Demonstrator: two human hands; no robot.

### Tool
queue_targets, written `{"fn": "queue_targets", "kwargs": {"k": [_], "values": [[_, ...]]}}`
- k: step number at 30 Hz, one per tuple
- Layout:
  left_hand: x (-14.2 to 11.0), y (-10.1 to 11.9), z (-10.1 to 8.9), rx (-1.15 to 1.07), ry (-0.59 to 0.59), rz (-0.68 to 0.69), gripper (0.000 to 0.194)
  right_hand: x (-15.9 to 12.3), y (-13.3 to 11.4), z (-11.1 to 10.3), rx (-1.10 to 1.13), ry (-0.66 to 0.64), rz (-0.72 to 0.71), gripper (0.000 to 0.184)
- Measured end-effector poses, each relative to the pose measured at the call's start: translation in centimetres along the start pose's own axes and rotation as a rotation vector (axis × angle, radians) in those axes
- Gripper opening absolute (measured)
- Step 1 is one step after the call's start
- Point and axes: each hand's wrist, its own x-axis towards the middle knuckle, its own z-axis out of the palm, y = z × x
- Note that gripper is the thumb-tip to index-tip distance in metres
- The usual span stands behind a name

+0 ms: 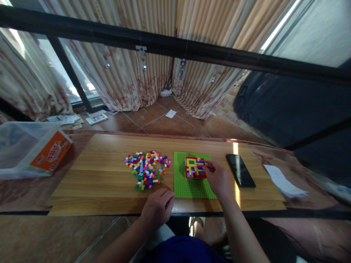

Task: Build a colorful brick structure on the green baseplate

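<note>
A green baseplate (192, 186) lies on the wooden board (104, 175), and a small multicoloured brick block (194, 167) stands on its far half. My right hand (218, 179) rests at the block's right side, fingertips pinched against its top edge; what they pinch is too small to name. A loose pile of several small coloured bricks (146, 169) lies left of the baseplate. My left hand (157, 207) sits at the board's near edge, below the pile, with fingers curled under and nothing visible in them.
A black phone (240, 170) lies right of the baseplate, and a white paper slip (283, 181) further right. A clear plastic bin (24, 146) with an orange box (52, 151) stands at the far left. A black bar (175, 45) crosses overhead; curtains hang behind.
</note>
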Motion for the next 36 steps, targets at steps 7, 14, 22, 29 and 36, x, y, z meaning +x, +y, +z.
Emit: {"fn": "queue_targets", "kwargs": {"k": [7,14,22,29,36], "values": [[0.1,0.1,0.0,0.009,-0.003,0.007,0.014,0.3,0.3,0.1,0.006,0.033,0.05,0.03],[0.1,0.0,0.1,0.014,0.0,-0.007,0.014,0.6,0.6,0.4,0.125,0.021,0.117,0.029],[0.2,0.0,0.0,0.008,-0.001,0.002,0.015,1.0,0.1,0.1,0.053,0.023,0.069,0.019],[0.2,0.1,-0.1,0.007,0.011,0.012,0.016,0.0,0.3,0.5,0.066,0.078,0.06,0.024],[0.0,0.1,0.0,0.021,-0.027,0.002,0.014,-1.6,-3.6,2.5,0.002,0.081,-0.144,0.023]]}}
